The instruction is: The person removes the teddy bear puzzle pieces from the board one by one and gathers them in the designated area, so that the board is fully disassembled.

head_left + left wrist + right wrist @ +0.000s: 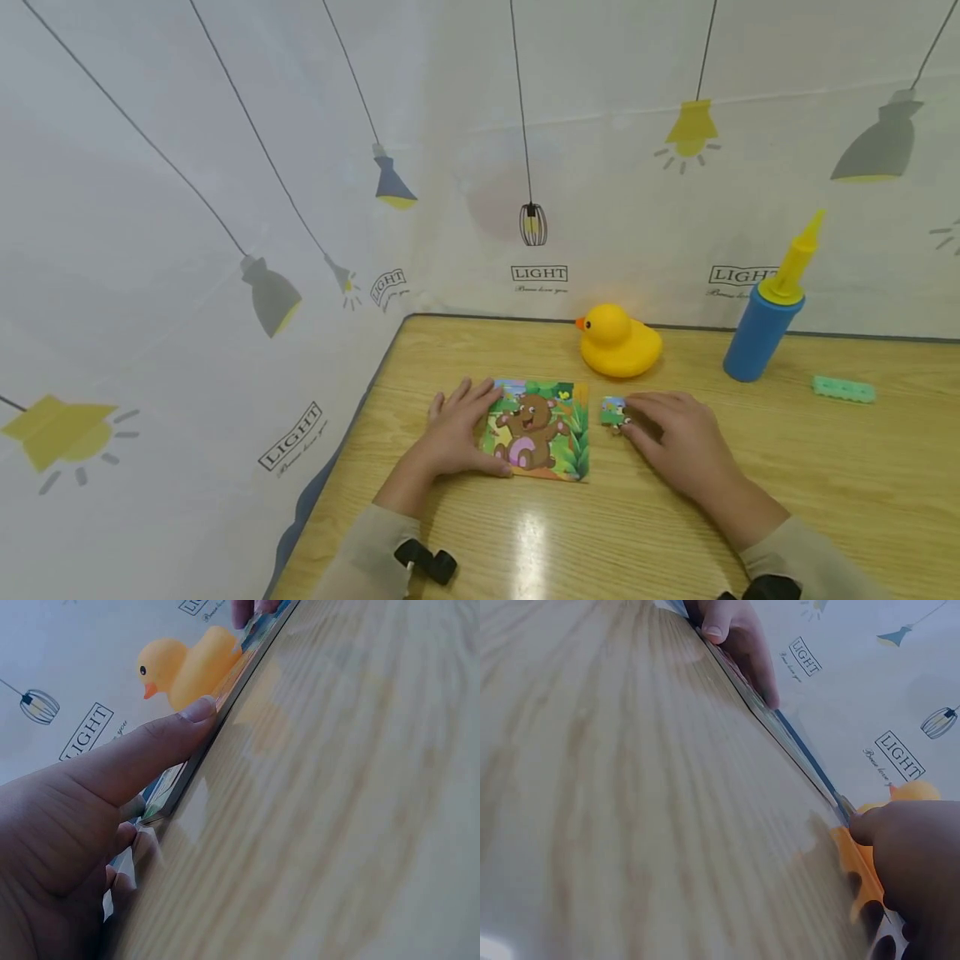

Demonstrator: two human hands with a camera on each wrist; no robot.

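Note:
A square bear picture puzzle (534, 429) lies flat on the wooden table. My left hand (462, 431) rests at its left side with the fingers spread, fingertips on the upper left part and the thumb along the lower edge. In the left wrist view the straight thumb (161, 746) touches the edge of the puzzle (232, 694). Just right of the puzzle, my right hand (686, 442) pinches a small puzzle piece (611, 411) with a green and blue print between thumb and fingers. The fingers cover the right part of this piece.
A yellow rubber duck (621, 342) sits behind the puzzle near the back edge. Farther right stands a blue hand pump (761, 329) with a yellow nozzle, and beside it lies a mint-green toy block strip (843, 389). A lamp-printed curtain (465, 250) borders the table's back and left.

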